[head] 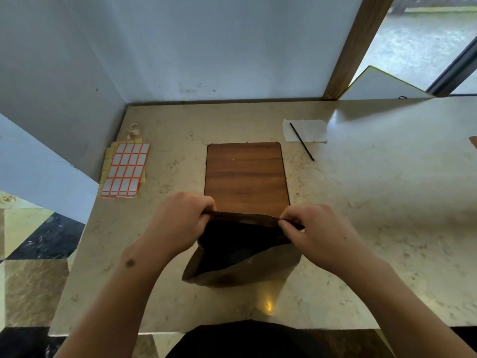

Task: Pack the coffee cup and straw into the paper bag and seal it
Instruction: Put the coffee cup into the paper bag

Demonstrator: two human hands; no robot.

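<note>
A brown paper bag (240,270) stands on the counter in front of me with its mouth held open and a dark inside. My left hand (180,220) pinches the far rim of the bag at its left corner. My right hand (312,228) pinches the same rim at its right corner. A thin black straw (302,142) lies at the back right, partly on a white napkin (305,130). No coffee cup shows; the inside of the bag is too dark to read.
A wooden board (245,174) lies flat just beyond the bag. Sheets of red-bordered white stickers (126,169) lie at the left, with a small tape roll (134,129) behind them. Walls close the back and left; the counter's left edge drops to the floor.
</note>
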